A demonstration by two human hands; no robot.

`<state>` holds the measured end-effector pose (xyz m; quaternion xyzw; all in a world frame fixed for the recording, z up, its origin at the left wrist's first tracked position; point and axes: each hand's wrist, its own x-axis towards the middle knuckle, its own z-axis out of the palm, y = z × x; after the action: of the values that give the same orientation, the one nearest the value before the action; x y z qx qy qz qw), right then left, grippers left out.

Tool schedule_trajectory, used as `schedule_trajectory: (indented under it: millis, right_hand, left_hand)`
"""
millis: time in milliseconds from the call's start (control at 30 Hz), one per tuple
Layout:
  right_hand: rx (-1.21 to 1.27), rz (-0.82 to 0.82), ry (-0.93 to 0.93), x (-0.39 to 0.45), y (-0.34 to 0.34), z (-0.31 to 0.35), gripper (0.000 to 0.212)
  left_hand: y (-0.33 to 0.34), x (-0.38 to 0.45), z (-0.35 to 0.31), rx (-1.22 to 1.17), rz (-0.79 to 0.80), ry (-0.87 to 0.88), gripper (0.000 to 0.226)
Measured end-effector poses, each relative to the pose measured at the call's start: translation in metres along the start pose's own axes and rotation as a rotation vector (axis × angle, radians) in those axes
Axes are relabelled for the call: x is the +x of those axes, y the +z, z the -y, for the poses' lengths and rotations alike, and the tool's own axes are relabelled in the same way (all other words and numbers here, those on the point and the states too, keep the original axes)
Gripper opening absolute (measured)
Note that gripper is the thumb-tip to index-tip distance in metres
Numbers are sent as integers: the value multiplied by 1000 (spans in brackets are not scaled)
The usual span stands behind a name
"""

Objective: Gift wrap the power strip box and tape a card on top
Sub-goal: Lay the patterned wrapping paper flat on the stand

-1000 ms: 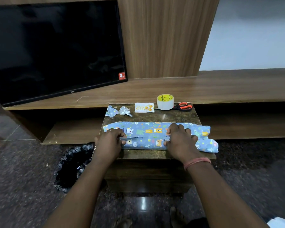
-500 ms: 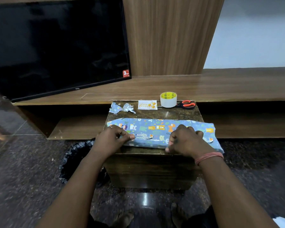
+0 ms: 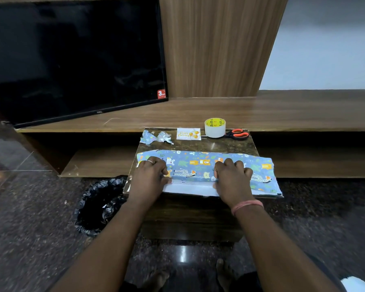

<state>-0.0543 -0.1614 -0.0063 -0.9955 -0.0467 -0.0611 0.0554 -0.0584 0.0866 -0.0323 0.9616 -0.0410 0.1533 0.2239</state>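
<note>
while both hands bear down on the parcel, the wrapping step is only partway through: the long seam is being formed and nothing is taped yet. the power strip box (image 3: 198, 165) lies lengthwise across the near half of the small desk (image 3: 230, 145), hidden under the blue animal-print wrapping paper (image 3: 259, 167), whose white underside shows along the near edge. the left hand (image 3: 149, 178) sits at the nine o'clock end, its fingers curled and pinching the paper's folded edge. the right hand (image 3: 232, 180) sits toward three o'clock, its grip likewise clenched on the fold. at twelve o'clock, along the far edge, wait the tape roll (image 3: 215, 127), the scissors (image 3: 237, 134) touching it, the card (image 3: 188, 134) and some crumpled paper scraps (image 3: 156, 138). next, i'd guess, one hand must keep the fold down as the other reaches for tape; the ends at both sides remain open.
</note>
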Motion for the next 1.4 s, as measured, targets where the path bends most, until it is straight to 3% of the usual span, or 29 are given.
schedule_trajectory:
  millis: [267,700,867,1233,1400]
  right_hand:
    - [93,27,15,2,-2,-2,28]
    - [229,206,-17,9,-8,-12,32]
    - [168,123,-6,9,-6,-7,18]
    - [131,63,-26,-1,-2,-5,21]
    - [182,84,-14,-8,-7,0,26]
  left_hand:
    - [4,-6,-2,-1,-92,26,33]
    - [-2,2,-13,148,-44,9,41]
    - [1,0,-9,107,-54,4,32]
    - [2,-11,-9,22,-79,13,35]
    - [-2,-18,-15,-7,-113,22,24]
